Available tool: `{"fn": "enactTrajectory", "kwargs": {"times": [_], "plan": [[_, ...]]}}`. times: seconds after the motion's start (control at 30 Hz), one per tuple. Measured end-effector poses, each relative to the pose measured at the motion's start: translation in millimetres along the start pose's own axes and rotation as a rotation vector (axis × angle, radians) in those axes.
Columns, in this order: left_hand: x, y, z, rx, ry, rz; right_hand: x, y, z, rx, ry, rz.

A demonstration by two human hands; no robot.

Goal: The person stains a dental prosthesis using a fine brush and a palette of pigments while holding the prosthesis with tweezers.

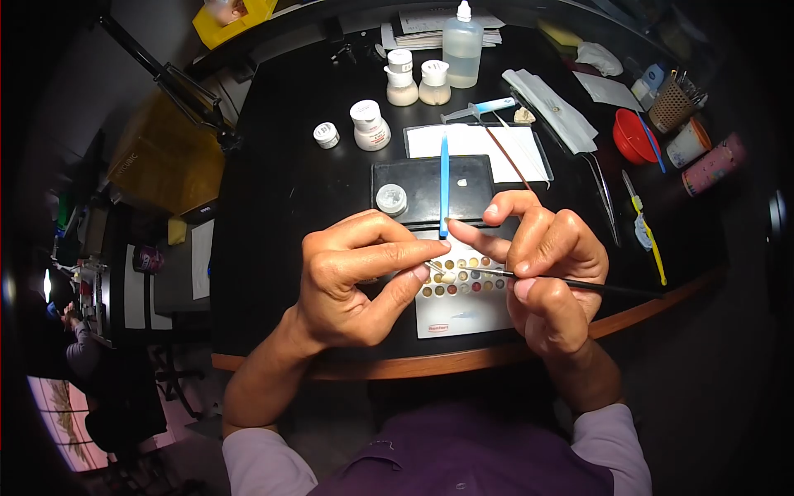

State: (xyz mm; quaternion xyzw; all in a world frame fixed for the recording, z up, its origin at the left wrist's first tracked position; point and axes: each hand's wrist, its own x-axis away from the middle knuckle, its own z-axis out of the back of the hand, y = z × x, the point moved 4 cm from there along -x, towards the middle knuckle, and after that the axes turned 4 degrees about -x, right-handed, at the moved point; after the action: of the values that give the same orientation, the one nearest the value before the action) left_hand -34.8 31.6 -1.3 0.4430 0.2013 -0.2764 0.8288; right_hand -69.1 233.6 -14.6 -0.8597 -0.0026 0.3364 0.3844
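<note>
My left hand (pixel 356 277) is closed in a pinch on a thin metal holder, mostly hidden by the fingers. At its end is a small off-white tooth crown (pixel 447 278). My right hand (pixel 554 264) grips a fine paintbrush (pixel 579 284) with a black handle and silver ferrule, its tip close to the crown; contact cannot be made out. Below both hands lies a white palette (pixel 438 318) with rows of coloured wells. A blue stick (pixel 444 178) points away from me just beyond the fingertips.
Behind the palette are a black case (pixel 430 178) and a small round jar (pixel 391 199). White-capped jars (pixel 370 128), a clear bottle (pixel 462 54) and a syringe (pixel 480 110) stand or lie farther back. Tweezers (pixel 606 198), a yellow-handled tool (pixel 648 231) and a red bowl (pixel 634 136) are at right.
</note>
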Motion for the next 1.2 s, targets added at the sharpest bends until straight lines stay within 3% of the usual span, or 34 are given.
{"fn": "enactTrajectory", "kwargs": {"times": [1.2], "plan": [[-1.5,2.4,0.4,-0.016,-0.015,-0.057,-0.4,-1.7,-0.5,0.145,-0.062,0.0]]}}
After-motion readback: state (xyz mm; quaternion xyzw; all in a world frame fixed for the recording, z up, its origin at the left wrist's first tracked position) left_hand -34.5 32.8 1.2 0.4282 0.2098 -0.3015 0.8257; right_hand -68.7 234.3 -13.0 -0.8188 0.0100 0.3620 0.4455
